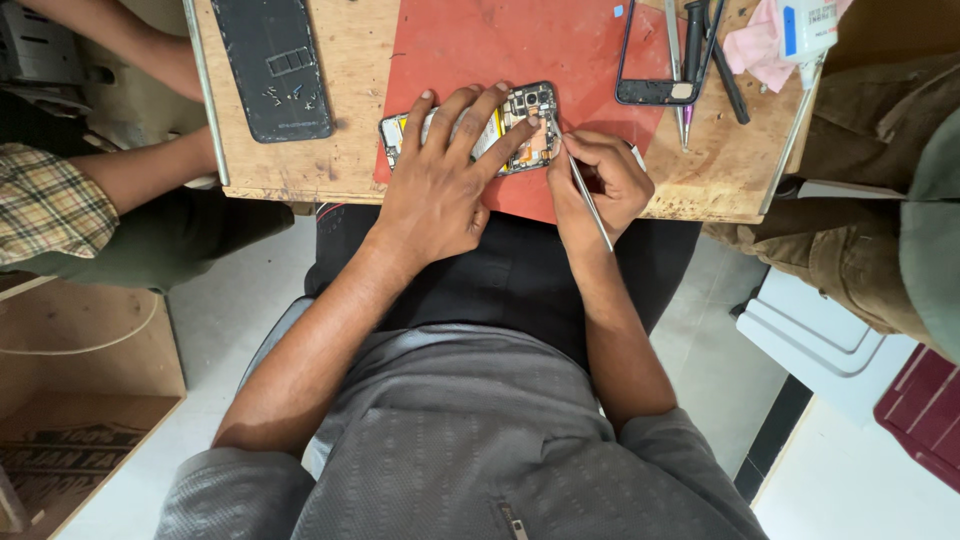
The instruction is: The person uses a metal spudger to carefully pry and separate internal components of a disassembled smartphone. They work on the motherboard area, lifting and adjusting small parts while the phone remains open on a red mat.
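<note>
An opened smartphone with its back off lies on a red mat on a small wooden table. My left hand lies flat over it, fingers spread, pressing it down. My right hand grips thin metal tweezers, whose tip touches the phone's right end near the camera module. The phone's middle is hidden under my fingers.
A black back cover lies at the table's left. A black phone frame, more tweezers and tools, a pink cloth and a white glue bottle lie at the right. Other people sit on both sides. A cardboard box stands lower left.
</note>
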